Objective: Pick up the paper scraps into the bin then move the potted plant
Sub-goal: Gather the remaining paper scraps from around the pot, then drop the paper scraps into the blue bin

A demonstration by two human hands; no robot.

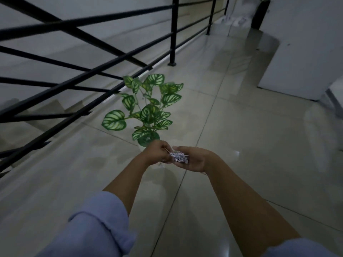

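A potted plant with green and white veined leaves stands on the tiled floor just beyond my hands; its pot is mostly hidden behind them. My right hand is cupped palm up and holds a small pile of white and purple paper scraps. My left hand is closed at the edge of that pile, fingers pinching scraps against it. Both hands hover above the floor, touching each other. More scraps lie far off at the end of the corridor. No bin can be told apart.
A black metal railing runs along the left, with a stairwell below it. A tall dark vase stands at the far end. A white cabinet or door juts out on the right. Glossy floor tiles stretch ahead.
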